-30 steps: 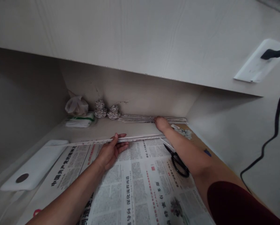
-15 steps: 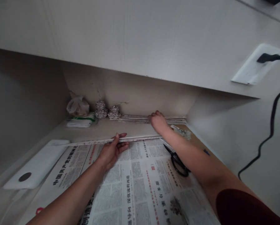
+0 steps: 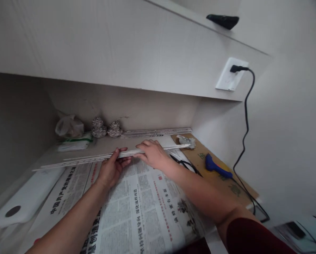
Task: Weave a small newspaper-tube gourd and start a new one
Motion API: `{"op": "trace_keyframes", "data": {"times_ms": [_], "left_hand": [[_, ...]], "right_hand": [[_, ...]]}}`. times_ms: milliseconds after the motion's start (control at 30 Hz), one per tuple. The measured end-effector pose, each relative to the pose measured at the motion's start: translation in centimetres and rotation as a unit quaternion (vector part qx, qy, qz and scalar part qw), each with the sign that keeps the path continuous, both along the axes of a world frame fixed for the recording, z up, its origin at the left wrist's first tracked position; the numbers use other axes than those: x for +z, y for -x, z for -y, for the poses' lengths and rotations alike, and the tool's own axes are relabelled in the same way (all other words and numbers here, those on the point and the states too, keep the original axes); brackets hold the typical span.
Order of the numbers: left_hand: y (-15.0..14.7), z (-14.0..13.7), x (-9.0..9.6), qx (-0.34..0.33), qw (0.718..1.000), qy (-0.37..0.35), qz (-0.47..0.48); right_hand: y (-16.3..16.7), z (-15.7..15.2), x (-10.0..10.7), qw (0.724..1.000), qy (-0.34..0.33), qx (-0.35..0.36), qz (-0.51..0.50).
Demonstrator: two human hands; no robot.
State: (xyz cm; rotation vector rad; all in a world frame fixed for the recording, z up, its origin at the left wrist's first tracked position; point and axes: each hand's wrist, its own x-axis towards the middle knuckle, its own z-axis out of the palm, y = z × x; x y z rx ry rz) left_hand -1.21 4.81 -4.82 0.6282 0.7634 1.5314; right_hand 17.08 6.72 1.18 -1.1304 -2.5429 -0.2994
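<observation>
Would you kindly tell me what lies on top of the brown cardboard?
A corded blue glue gun and a crumpled grey wad lie on the cardboard; whatever the right forearm covers cannot be seen.

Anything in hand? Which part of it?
Yes, a few thin sticks, held in both hands. The left hand has them near mid-length, the right hand just right of that; both ends stick out.

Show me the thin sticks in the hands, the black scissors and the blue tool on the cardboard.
Thin sticks [image 3: 131,153]: head view, on a bare stretch near their middle.
Black scissors [image 3: 181,162]: head view, about where blades meet handles.
Blue tool [image 3: 217,169]: head view, middle of its blue body.
</observation>
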Motion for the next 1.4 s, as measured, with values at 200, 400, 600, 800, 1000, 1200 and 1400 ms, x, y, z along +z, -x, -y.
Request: {"op": "trace_keyframes", "data": {"times_ms": [200, 400, 600, 800, 1000, 1200, 1400], "left_hand": [[-0.1, 0.4, 0.2, -0.067, 0.997, 0.033, 0.027], [-0.7, 1.3, 0.1, -0.18, 0.983, 0.03, -0.032], [-1.1, 2.0, -0.2, -0.257, 0.963, 0.015, -0.082], [-1.2, 2.1, -0.5, -0.271, 0.957, 0.0, -0.109], [-1.7, 2.3, -0.6, -0.267, 0.955, -0.015, -0.126], [-2.0, 2.1, -0.2, -0.18, 0.98, -0.033, -0.074], [-1.6, 1.3, 0.0, -0.081, 0.996, -0.011, -0.028]], "right_hand": [[-2.3, 1.5, -1.3, 0.993, -0.032, -0.092, 0.068], [-7.8, 0.3, -0.8, 0.979, -0.021, -0.161, 0.121], [-16.3, -0.7, 1.7, 0.957, -0.026, -0.257, 0.134], [-20.2, -0.6, 2.5, 0.947, -0.03, -0.288, 0.139], [-14.8, 0.0, 1.4, 0.956, -0.026, -0.264, 0.124], [-4.5, 2.2, -0.9, 0.972, 0.014, -0.208, 0.105], [0.1, 5.0, -1.8, 0.978, 0.083, -0.172, 0.078]]}}
